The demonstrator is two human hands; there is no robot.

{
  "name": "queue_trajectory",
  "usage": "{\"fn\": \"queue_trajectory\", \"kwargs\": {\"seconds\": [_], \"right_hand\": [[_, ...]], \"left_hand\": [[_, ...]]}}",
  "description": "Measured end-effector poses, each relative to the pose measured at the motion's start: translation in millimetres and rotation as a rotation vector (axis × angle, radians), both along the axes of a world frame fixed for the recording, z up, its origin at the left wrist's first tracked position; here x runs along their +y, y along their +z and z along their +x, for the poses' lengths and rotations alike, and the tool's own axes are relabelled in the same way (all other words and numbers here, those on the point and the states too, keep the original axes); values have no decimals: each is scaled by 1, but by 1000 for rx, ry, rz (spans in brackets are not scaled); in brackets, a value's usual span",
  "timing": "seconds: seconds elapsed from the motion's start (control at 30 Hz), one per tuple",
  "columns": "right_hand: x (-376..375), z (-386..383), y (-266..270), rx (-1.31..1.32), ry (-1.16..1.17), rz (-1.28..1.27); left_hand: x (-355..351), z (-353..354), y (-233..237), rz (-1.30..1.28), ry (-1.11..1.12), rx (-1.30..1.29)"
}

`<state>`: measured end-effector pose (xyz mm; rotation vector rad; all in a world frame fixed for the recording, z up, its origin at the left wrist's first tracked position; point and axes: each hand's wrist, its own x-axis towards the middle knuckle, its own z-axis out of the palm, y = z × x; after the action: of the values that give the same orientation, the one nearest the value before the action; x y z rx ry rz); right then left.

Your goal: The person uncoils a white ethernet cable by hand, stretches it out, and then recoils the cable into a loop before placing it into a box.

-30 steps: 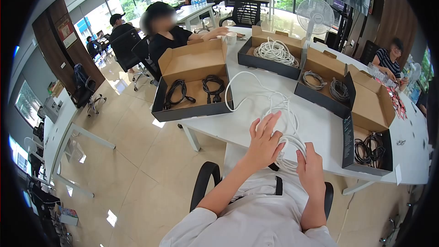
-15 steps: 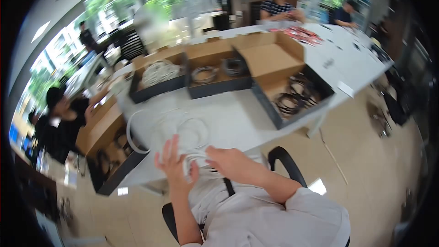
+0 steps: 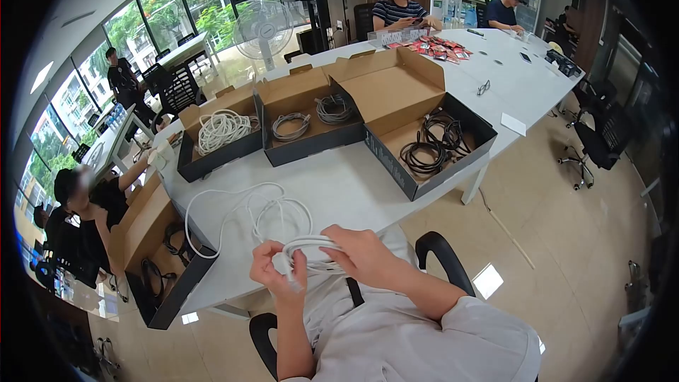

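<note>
A white cable point(image 3: 244, 206) lies in loose loops on the white table point(image 3: 368, 180) and runs up into a small coil held at my chest. My left hand point(image 3: 277, 274) pinches the coil's left end. My right hand point(image 3: 362, 255) closes over the coil's right side, fingers wrapped around the strands. Both hands sit just over the table's near edge, above my white shirt.
Open cardboard boxes ring the table: black cables point(image 3: 431, 145) at right, grey cables point(image 3: 311, 117) in the middle, white cable point(image 3: 221, 129) at left, another box point(image 3: 159, 255) at the near left. A person sits at far left, others at the table's far end. A black chair arm point(image 3: 442, 258) is beside me.
The head camera swung from the left side of the table to the right and steadied. My left hand went from spread fingers to a pinch on the coil; the coil is now tighter.
</note>
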<state>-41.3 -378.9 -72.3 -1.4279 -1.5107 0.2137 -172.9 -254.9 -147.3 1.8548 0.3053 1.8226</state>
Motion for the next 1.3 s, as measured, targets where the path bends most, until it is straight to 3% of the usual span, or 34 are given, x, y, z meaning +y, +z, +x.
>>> {"fn": "queue_trajectory", "kwargs": {"seconds": [0.1,0.13,0.2,0.27,0.47,0.57,0.6,0.67,0.73,0.77,0.8,0.93,1.07,1.13,1.23,1.3], "right_hand": [[-4,4,0,31,-26,6],[-6,5,0,-2,-25,13],[-8,5,0,-59,-17,40],[-8,4,5,-106,3,79],[10,44,44,74,343,-306],[39,106,52,404,644,-174],[40,123,71,565,495,-104],[52,156,103,837,-32,66],[68,226,90,1108,-49,347],[64,226,89,1085,-136,411],[62,221,87,1058,-211,473],[35,135,81,760,164,142],[16,59,28,368,791,-560],[22,23,2,-87,1085,-485],[28,-17,-39,152,826,-386],[40,-22,-39,537,715,-364]], "left_hand": [[-6,0,22,-150,58,308],[-12,2,38,-339,-71,343],[1,0,37,-449,-342,482],[7,2,41,-409,-544,560],[10,8,7,-639,-613,203],[2,3,26,-864,-950,15],[7,4,19,-911,-951,-28],[15,0,18,-936,-1040,-142],[18,-3,29,-987,-1061,-188],[18,-3,29,-1000,-1084,-219],[19,-4,30,-1005,-1103,-257],[25,-8,36,-1052,-1204,-449],[38,-24,54,-1049,-1253,-677],[40,-30,57,-1030,-1376,-842],[35,-43,69,-1006,-1397,-967],[29,-50,71,-1008,-1362,-1007]]}}
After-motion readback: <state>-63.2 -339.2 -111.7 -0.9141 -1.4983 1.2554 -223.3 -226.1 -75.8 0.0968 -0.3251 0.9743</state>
